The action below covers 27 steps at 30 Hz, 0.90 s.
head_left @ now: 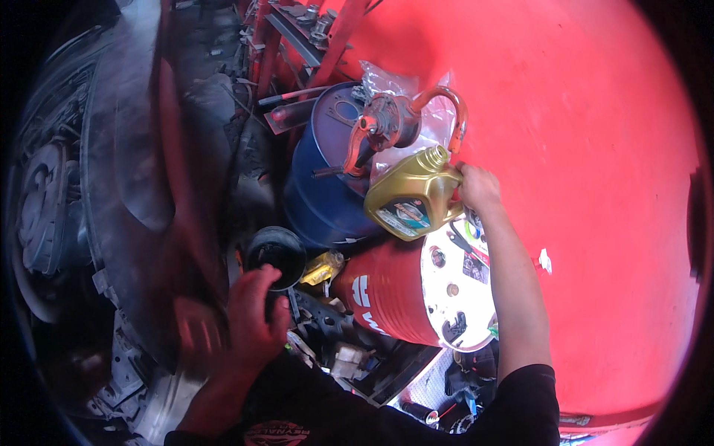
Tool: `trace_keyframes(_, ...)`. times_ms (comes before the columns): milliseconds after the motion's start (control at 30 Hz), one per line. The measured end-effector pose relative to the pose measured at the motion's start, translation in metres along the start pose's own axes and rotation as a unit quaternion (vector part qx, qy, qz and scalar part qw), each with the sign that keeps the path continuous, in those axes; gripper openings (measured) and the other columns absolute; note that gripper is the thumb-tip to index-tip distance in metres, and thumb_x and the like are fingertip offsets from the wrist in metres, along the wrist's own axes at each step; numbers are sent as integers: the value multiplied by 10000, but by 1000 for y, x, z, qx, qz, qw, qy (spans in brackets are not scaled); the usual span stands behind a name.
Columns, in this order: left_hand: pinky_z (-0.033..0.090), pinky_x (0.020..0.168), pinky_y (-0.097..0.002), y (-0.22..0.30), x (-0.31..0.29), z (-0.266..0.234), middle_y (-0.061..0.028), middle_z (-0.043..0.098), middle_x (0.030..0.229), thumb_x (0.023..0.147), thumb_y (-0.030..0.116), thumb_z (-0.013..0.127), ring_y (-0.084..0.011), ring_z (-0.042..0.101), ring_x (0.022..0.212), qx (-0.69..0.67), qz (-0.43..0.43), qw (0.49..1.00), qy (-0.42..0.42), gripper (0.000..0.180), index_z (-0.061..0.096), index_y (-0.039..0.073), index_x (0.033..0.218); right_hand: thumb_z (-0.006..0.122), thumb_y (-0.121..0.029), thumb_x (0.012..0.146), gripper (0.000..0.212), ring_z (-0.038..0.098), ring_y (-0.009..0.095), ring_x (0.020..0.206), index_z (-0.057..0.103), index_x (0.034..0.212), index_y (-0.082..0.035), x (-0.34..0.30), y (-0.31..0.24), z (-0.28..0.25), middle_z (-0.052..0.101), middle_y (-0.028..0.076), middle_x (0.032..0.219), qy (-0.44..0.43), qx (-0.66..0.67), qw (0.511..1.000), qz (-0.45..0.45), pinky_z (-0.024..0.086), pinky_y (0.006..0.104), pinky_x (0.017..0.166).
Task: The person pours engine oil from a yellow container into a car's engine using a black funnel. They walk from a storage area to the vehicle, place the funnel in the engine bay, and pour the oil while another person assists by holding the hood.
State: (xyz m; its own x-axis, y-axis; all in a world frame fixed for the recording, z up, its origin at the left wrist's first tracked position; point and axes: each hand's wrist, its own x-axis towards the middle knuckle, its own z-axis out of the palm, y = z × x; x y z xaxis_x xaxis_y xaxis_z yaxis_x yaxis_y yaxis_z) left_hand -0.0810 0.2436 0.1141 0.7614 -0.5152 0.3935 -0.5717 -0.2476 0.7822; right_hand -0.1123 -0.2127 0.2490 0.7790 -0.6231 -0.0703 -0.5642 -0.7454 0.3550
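Observation:
On the right, my right hand [480, 187] is closed round the handle of a gold plastic oil jug [394, 186]. The jug leans, its uncapped mouth pointing up just left of the spout end of an orange rotary hand pump [398, 119]. This pump is mounted on a blue drum [316, 189], and its crank hangs on the near left side. Lower left, my left hand [253, 312] grips the near rim of a dark round bowl-shaped vessel [279, 241], fingers over the edge and thumb outside. The vessel's inside is too dark to make out.
A red drum [383, 293] with a white top lies below the jug, a yellow bottle [321, 267] beside it. A big red curved surface [595, 186] fills the right. Dark vehicle bodywork [134, 171] spans the left. Clear plastic bags [435, 119] hang behind the pump.

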Motion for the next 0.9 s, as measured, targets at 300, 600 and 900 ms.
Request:
trace_keyframes(300,483,832,-484,-36,-82,82,-188,676,1015,901,248,670,-376,634,938,4,-63,961,-270,522,534,-1,1338,608,-100,833,425,683,344,1024,650,1252,-153,0,6,3,720,176,1081,13,-20,1000,3,529,476,887)
trace_keyframes(600,479,823,-540,-53,-85,92,-199,700,958,914,300,652,-398,666,929,82,-80,918,-379,530,507,23,1343,627,-84,806,420,678,335,1031,657,1219,-157,0,4,2,723,159,1048,7,-5,1000,5,524,467,898)
trace_keyframes(900,480,868,-537,-62,-86,89,-193,705,1035,926,325,630,-394,659,1010,98,-91,904,-405,503,519,31,1320,609,-82,814,425,681,333,1032,661,1227,-169,-1,3,3,724,159,1059,13,-13,1000,4,526,472,897)
